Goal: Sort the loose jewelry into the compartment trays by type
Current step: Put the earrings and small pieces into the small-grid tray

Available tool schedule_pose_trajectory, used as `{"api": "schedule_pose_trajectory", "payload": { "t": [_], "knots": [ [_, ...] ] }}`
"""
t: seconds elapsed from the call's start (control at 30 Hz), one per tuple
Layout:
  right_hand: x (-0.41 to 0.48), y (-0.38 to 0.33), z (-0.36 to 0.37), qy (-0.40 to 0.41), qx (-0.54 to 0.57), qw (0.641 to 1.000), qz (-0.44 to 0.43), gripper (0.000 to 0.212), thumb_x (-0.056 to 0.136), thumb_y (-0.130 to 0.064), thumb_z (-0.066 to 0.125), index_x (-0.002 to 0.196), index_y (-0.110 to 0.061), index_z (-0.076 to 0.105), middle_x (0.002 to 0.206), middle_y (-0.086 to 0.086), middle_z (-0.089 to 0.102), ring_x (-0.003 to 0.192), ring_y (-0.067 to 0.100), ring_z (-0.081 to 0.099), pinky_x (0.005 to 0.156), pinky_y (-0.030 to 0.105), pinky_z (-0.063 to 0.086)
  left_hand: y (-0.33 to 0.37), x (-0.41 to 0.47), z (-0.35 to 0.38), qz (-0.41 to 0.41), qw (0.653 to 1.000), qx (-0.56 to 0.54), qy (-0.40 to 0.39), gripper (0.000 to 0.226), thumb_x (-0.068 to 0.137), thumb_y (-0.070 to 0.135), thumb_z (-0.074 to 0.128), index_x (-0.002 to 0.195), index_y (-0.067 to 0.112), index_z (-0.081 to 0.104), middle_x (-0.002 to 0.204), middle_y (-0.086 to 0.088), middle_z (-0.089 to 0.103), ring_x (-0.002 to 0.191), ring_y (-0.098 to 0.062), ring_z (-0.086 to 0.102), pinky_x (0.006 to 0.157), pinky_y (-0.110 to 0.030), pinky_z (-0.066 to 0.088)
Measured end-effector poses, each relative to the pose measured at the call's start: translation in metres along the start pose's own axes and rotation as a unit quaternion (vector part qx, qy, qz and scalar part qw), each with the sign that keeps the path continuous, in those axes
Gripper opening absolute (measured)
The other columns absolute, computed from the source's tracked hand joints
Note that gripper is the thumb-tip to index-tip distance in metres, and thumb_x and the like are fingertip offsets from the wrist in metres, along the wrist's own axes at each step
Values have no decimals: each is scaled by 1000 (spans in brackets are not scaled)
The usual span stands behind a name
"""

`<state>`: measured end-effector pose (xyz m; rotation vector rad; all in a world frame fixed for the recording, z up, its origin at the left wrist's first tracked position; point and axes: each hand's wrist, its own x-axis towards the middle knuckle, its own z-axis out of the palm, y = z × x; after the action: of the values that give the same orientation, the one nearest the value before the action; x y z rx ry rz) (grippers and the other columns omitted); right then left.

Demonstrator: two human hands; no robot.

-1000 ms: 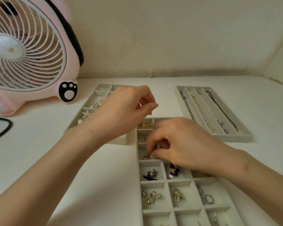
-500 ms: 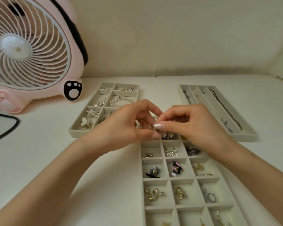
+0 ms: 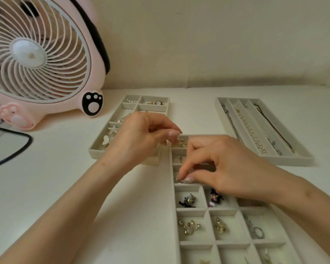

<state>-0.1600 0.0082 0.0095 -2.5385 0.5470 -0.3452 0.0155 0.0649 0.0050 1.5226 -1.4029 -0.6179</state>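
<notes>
Metal bits: tiny, light and slick, and by my judgement the hooks and posts bend easily, so pinch the body with fingertips, not the hook. Right hand [image 3: 227, 168] pinches a tiny metal piece [image 3: 180, 181] between thumb and forefinger, low in a left-column cell of the near grid tray [image 3: 208, 210]. Left hand [image 3: 145, 138] hovers just far-left of it, fingers curled; can't tell if it holds anything. Count: three trays, with the mixed tray [image 3: 97, 152] far left and the slot tray [image 3: 286, 161] far right holding four strands [image 3: 251, 131]. Two dark charms [image 3: 188, 201] sit just nearer.
</notes>
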Motion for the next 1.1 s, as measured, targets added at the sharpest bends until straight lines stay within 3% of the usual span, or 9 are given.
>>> {"api": "schedule_pose_trajectory", "payload": {
  "t": [0.2,0.37,0.47,0.6,0.73,0.9,1.1],
  "knots": [
    [-1,-2,-2,-16,-37,999,3,15,79,-19,73,82,-34,75,80,-14,58,75,6,55,69,27,43,1,-1,-1,-10,999,-35,-10,22,87,0,59,83,18,71,66,8,70,55,3,55,55,-6,39],
    [0,-3,4,-1,-77,997,0,10,80,-24,71,81,-34,73,81,-15,57,74,3,53,69,29,45,2,-3,-1,-13,999,-42,-7,14,84,5,64,82,17,72,65,6,70,57,3,56,57,-7,41],
    [0,-1,-2,28,1,999,28,11,78,-23,73,73,-32,71,78,-19,58,69,3,52,65,22,39,3,-4,-3,0,1000,9,-12,8,81,11,69,80,17,73,62,8,67,52,5,51,53,-4,35],
    [-3,8,-17,85,154,980,90,3,73,-23,72,72,-25,73,74,-7,66,61,7,55,60,19,45,6,-6,-5,5,996,74,-52,8,78,15,71,76,22,74,60,12,62,48,6,46,50,-5,32],
    [-3,15,-21,98,288,945,119,4,81,0,66,83,-2,69,69,7,70,59,11,64,56,20,53,9,-10,-5,14,988,96,-118,11,75,18,75,74,28,71,66,10,67,59,-1,52,56,-11,38],
    [-1,14,-21,112,369,914,124,5,83,3,61,84,1,65,79,16,72,70,20,70,64,22,56,12,-13,3,58,960,208,-178,13,74,21,77,71,29,68,66,17,64,66,-4,55,66,-24,45],
    [-1,18,-22,97,387,905,144,14,77,-8,65,88,-4,72,81,16,72,75,24,70,69,22,56,9,-15,9,126,924,326,-151,8,75,32,74,74,34,67,72,17,59,74,1,47,65,-24,39]
  ]
}}
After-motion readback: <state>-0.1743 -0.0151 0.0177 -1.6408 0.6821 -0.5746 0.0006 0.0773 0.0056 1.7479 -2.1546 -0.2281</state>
